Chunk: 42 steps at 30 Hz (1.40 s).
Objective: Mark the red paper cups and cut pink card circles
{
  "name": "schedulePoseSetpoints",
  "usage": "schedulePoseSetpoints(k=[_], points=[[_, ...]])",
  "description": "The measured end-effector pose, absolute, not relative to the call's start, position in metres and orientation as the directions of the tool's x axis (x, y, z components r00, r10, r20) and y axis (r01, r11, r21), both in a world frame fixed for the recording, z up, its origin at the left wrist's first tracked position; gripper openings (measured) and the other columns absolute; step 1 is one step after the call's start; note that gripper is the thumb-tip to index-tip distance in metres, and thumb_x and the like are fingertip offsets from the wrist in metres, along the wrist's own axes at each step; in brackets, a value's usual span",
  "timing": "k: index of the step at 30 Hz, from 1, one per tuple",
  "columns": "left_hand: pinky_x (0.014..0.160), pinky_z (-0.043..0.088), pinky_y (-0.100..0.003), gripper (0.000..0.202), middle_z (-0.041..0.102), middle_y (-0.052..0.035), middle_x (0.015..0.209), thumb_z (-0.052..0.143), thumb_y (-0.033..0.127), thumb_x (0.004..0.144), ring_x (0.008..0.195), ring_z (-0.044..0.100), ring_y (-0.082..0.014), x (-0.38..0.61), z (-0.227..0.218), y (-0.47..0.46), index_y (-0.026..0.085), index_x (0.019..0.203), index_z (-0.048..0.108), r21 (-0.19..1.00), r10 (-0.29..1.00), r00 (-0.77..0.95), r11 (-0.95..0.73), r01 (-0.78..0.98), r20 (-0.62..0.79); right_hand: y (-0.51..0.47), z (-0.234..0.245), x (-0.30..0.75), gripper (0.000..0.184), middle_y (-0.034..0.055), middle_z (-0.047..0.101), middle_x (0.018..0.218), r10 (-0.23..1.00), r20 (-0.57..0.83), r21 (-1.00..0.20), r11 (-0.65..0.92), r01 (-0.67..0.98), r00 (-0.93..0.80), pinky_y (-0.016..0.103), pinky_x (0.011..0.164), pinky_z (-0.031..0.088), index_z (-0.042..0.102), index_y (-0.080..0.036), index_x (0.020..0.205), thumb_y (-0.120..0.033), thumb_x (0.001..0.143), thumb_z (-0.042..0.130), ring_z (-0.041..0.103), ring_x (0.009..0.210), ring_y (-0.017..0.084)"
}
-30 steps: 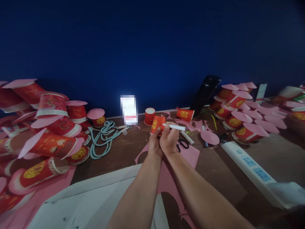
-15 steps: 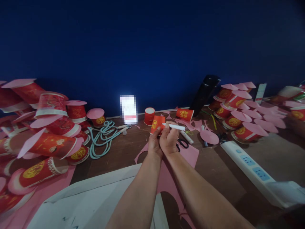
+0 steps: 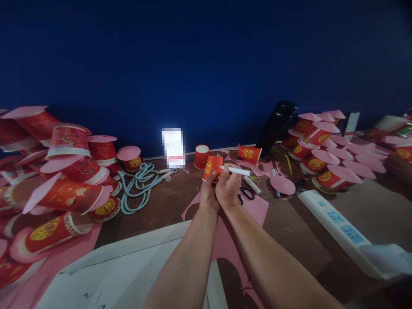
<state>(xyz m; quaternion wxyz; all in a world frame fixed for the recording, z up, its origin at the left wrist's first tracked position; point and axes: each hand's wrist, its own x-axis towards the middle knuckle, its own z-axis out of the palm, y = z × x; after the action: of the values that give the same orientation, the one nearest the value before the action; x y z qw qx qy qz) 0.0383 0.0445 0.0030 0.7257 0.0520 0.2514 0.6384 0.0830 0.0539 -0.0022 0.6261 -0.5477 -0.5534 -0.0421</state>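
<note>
A red paper cup (image 3: pixel 212 165) with yellow characters is tilted in my left hand (image 3: pixel 209 194), whose fingers wrap round its lower part. My right hand (image 3: pixel 229 188) pinches a white marker pen (image 3: pixel 238 171), its tip pointing left at the cup's side. The two wrists lie close together. Just behind stands another red cup (image 3: pixel 201 157) with its white end up, and a red cup (image 3: pixel 249 154) lies on its side to the right. Black-handled scissors (image 3: pixel 247 194) rest beside my right hand on cut pink paper (image 3: pixel 259 212).
Red cups with pink discs pile up at left (image 3: pixel 71 193) and right (image 3: pixel 322 165). A blue-green cable (image 3: pixel 141 189), a lit phone (image 3: pixel 174 148), a black bottle (image 3: pixel 278 124), a power strip (image 3: pixel 341 227) and a white board (image 3: pixel 128 266) surround my arms.
</note>
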Motion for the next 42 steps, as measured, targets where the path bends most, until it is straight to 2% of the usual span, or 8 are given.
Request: schedulePoseSetpoints(k=[12, 20, 28, 37, 42], points=[[0.086, 0.050, -0.032, 0.022, 0.071, -0.0054, 0.079, 0.070, 0.022, 0.068, 0.074, 0.067, -0.0167, 0.0386, 0.0012, 0.0448, 0.011, 0.087, 0.068, 0.384, 0.956, 0.074, 0.183, -0.905, -0.283, 0.0546, -0.0014, 0.0836, 0.020, 0.0088, 0.060, 0.092, 0.556, 0.737, -0.642, 0.398, 0.655, 0.384, 0.039, 0.084, 0.046, 0.056, -0.018, 0.092, -0.026, 0.092, 0.038, 0.056, 0.088, 0.021], [0.088, 0.048, -0.030, 0.025, 0.071, -0.0052, 0.081, 0.071, 0.020, 0.066, 0.082, 0.068, -0.0180, 0.0395, -0.0022, 0.0473, 0.012, 0.089, 0.068, 0.387, 0.952, 0.037, 0.159, -0.908, -0.304, 0.0546, -0.0010, 0.0838, 0.020, 0.0087, 0.060, 0.091, 0.550, 0.743, -0.635, 0.403, 0.659, 0.380, 0.039, 0.083, 0.046, 0.057, -0.018, 0.092, -0.026, 0.092, 0.038, 0.056, 0.088, 0.021], [0.089, 0.048, -0.033, 0.022, 0.071, -0.0061, 0.079, 0.071, 0.021, 0.066, 0.085, 0.068, -0.0207, 0.0394, -0.0003, 0.0460, 0.011, 0.086, 0.068, 0.407, 0.956, 0.040, 0.162, -0.899, -0.292, 0.0553, -0.0020, 0.0837, 0.020, 0.0084, 0.060, 0.090, 0.542, 0.752, -0.627, 0.412, 0.662, 0.375, 0.038, 0.083, 0.046, 0.057, -0.018, 0.092, -0.025, 0.092, 0.038, 0.055, 0.088, 0.020], [0.089, 0.049, -0.032, 0.024, 0.072, -0.0066, 0.083, 0.070, 0.021, 0.068, 0.081, 0.068, -0.0185, 0.0395, -0.0023, 0.0468, 0.011, 0.089, 0.068, 0.384, 0.951, 0.066, 0.185, -0.905, -0.302, 0.0550, -0.0022, 0.0840, 0.019, 0.0082, 0.060, 0.090, 0.542, 0.752, -0.627, 0.409, 0.663, 0.376, 0.038, 0.084, 0.046, 0.057, -0.018, 0.091, -0.025, 0.092, 0.039, 0.056, 0.088, 0.020], [0.092, 0.047, -0.034, 0.026, 0.072, -0.0079, 0.084, 0.070, 0.021, 0.067, 0.087, 0.068, -0.0210, 0.0388, -0.0019, 0.0463, 0.010, 0.090, 0.068, 0.394, 0.952, 0.071, 0.191, -0.899, -0.298, 0.0549, -0.0017, 0.0847, 0.019, 0.0082, 0.060, 0.089, 0.537, 0.758, -0.620, 0.416, 0.666, 0.370, 0.038, 0.083, 0.046, 0.057, -0.018, 0.091, -0.025, 0.092, 0.039, 0.055, 0.087, 0.020]])
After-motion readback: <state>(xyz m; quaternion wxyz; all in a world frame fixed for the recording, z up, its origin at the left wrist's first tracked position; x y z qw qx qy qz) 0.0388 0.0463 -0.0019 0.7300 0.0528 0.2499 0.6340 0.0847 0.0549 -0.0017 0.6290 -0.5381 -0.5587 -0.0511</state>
